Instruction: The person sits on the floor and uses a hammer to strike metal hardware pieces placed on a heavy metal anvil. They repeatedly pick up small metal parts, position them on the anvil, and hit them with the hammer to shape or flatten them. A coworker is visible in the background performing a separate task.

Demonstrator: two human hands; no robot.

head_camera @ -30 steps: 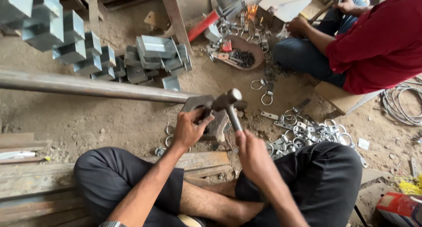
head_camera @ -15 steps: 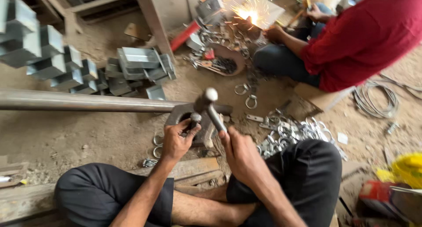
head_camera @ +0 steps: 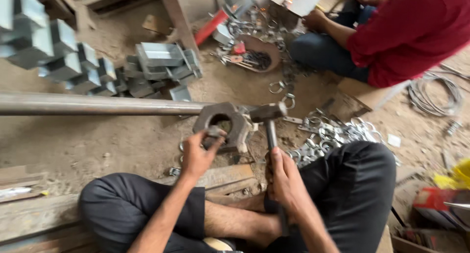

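Hammer (head_camera: 268, 120) is being gripped in the right hand (head_camera: 284, 182), fingers wrapped tight around the lower handle. Its long axis is running from 6 o'clock up to 12 o'clock, with the head lying at the top, just beside the right edge of the heavy hexagonal steel block (head_camera: 223, 125). Left hand (head_camera: 198, 152) is pinching a small metal piece (head_camera: 214, 132) against the block's near rim, at the mouth of the round hole. From the hammer head, that piece is lying toward 9 o'clock, near but not touching. Left hand is the nearer one to the block. Long steel pipe (head_camera: 98, 105) is running off toward 9 o'clock behind the block. Loose metal rings (head_camera: 325, 135) are lying on the dirt floor (head_camera: 122, 140) toward 3 o'clock. A co-worker in a red shirt (head_camera: 411, 30) is sitting at 1 o'clock.
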